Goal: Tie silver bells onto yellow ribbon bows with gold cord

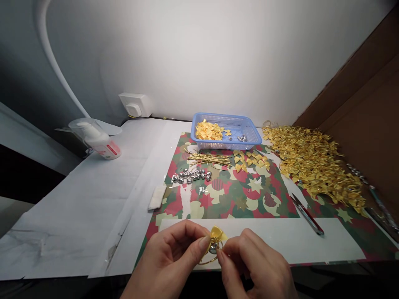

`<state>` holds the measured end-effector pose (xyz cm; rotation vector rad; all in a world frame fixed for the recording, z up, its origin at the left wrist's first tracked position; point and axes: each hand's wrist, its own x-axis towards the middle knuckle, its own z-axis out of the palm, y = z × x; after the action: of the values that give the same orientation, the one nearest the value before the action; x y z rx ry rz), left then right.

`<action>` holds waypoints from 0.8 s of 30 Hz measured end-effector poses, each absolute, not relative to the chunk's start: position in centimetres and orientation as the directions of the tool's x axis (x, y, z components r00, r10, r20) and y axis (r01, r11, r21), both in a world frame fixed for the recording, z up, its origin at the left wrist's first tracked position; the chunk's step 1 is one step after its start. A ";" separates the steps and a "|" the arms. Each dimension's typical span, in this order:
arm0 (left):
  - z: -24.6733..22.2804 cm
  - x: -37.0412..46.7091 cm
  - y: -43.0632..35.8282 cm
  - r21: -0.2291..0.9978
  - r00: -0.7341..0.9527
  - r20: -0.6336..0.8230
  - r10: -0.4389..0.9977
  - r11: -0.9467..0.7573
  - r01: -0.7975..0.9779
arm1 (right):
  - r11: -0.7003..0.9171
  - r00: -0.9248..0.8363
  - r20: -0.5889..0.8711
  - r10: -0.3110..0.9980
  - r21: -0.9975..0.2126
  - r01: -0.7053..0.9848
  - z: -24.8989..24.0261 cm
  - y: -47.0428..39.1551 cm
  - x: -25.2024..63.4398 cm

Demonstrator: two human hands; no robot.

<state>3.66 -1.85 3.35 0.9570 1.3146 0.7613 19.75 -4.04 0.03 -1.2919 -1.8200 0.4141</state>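
At the table's front edge my left hand (pixel 174 259) pinches a yellow ribbon bow (pixel 217 233) between thumb and forefinger. A small silver bell (pixel 213 248) hangs just below the bow, between my two hands. Thin gold cord (pixel 208 262) curves in loops around the bell. My right hand (pixel 255 263) is closed, its thumb and forefinger pinched on the gold cord beside the bell. Its other fingers are curled under and partly hidden. Beneath both hands lies a white paper strip (pixel 268 234).
A blue basket (pixel 229 145) holds yellow bows and silver bells. Before it lie gold cords (pixel 210 159), loose bows (pixel 252 160) and silver bells (pixel 191 176). Tweezers (pixel 308 216) and a heap of bows (pixel 311 162) are right; a folded white pad (pixel 157 197) and pump bottle (pixel 101 141) left.
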 end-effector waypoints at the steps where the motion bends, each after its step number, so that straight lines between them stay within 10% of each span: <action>1: 3.3 3.6 -1.9 0.901 0.125 -0.433 0.893 0.427 0.075 | 0.411 -0.115 0.438 0.891 -0.677 0.610 0.0 -4.0 19.8; 24: 3.3 3.5 -2.1 0.907 0.165 -0.422 0.891 0.417 0.068 | 0.262 -0.103 0.242 0.965 -0.840 0.475 0.4 -3.7 20.0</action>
<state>3.53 -2.06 3.31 0.9847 1.2764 0.7481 20.03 -3.70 0.37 -1.3323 -1.7125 0.7511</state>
